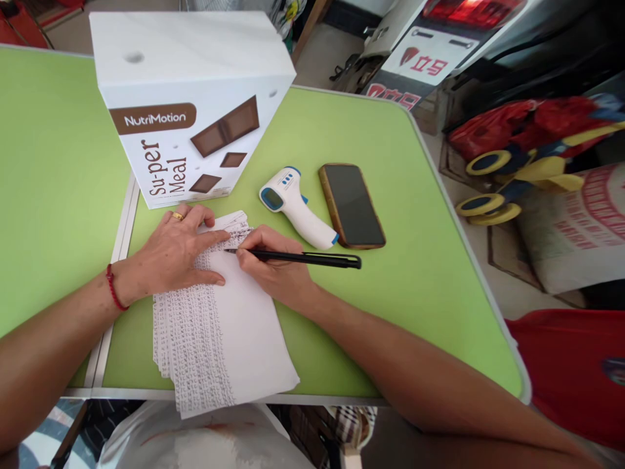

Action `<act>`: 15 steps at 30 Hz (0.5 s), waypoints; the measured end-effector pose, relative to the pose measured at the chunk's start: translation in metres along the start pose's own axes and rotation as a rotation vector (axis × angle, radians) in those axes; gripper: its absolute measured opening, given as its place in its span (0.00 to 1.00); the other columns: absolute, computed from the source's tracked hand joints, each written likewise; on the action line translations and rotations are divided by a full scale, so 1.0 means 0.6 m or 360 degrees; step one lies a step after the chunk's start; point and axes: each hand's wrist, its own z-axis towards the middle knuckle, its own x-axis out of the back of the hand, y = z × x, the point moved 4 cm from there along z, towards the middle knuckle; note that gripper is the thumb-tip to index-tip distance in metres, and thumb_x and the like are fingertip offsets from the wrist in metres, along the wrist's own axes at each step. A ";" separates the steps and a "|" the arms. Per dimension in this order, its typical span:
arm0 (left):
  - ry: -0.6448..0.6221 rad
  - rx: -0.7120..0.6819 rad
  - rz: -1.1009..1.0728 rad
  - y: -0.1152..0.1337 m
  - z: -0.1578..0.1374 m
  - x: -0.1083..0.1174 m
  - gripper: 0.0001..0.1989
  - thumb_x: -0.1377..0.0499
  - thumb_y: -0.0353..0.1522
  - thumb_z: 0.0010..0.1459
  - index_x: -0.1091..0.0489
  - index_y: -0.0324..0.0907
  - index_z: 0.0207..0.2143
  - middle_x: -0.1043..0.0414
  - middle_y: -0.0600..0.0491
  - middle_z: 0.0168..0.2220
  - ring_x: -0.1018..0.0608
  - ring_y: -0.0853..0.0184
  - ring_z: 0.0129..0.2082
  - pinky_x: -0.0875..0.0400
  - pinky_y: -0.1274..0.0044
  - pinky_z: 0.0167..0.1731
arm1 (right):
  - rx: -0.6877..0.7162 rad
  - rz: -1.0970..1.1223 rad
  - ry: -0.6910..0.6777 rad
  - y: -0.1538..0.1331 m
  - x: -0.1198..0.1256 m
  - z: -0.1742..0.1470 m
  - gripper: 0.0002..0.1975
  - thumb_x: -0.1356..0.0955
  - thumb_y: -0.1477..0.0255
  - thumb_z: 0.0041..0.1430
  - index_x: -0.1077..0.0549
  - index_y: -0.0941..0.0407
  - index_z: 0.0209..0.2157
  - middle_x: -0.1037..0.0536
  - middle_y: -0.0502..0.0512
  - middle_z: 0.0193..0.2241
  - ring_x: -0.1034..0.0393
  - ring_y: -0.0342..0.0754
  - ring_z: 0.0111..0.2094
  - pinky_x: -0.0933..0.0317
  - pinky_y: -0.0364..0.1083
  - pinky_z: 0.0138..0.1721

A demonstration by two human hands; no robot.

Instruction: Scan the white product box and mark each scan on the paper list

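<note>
The right hand [276, 264] closes a narrow writing grip on a black pen [297, 258]. The pen's long axis runs nearly level across the view: the tip points left and meets the paper just past the fingertips, while the capped end extends right, clear of the hand and above the green desk [430, 260]. The tip lies at the upper part of a fanned stack of paper sheets [219, 326], in the gap between the two hands, so the right hand is the one in contact with the writing point.

The left hand [178, 251] lies flat, palm down, fingers spread, pressing the upper left of the stack; it holds nothing in a closed grip. A ring shows on one finger and a red cord circles the wrist. Both forearms enter from the near edge and converge on the stack.

The sheets carry dense columns of handwriting and overhang the near desk edge. Beyond them stand a white NutriMotion box [190, 104], an infrared thermometer [295, 205] and a phone [351, 205] lying face up.
</note>
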 end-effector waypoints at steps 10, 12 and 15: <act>-0.0107 0.0068 -0.0051 -0.009 0.000 0.012 0.33 0.28 0.45 0.48 0.27 0.43 0.55 0.35 0.41 0.50 0.30 0.49 0.48 0.37 0.58 0.48 | 0.0700 -0.0345 0.0291 -0.021 0.017 -0.007 0.07 0.35 0.77 0.61 0.28 0.52 0.37 0.24 0.52 0.31 0.29 0.46 0.32 0.35 0.47 0.35; -0.0106 0.0074 -0.0036 -0.013 -0.001 0.015 0.33 0.28 0.46 0.48 0.27 0.44 0.55 0.35 0.41 0.49 0.30 0.49 0.48 0.36 0.58 0.48 | 0.0710 -0.0509 0.0207 -0.011 0.017 -0.005 0.08 0.36 0.75 0.62 0.26 0.51 0.40 0.23 0.54 0.34 0.28 0.48 0.35 0.34 0.49 0.37; -0.0092 0.0070 -0.0013 -0.017 -0.003 0.017 0.34 0.28 0.47 0.46 0.27 0.44 0.54 0.34 0.42 0.48 0.30 0.49 0.47 0.35 0.58 0.47 | 0.0523 -0.0719 0.0024 0.011 0.018 -0.001 0.11 0.38 0.72 0.65 0.25 0.49 0.43 0.23 0.55 0.35 0.29 0.50 0.36 0.35 0.50 0.36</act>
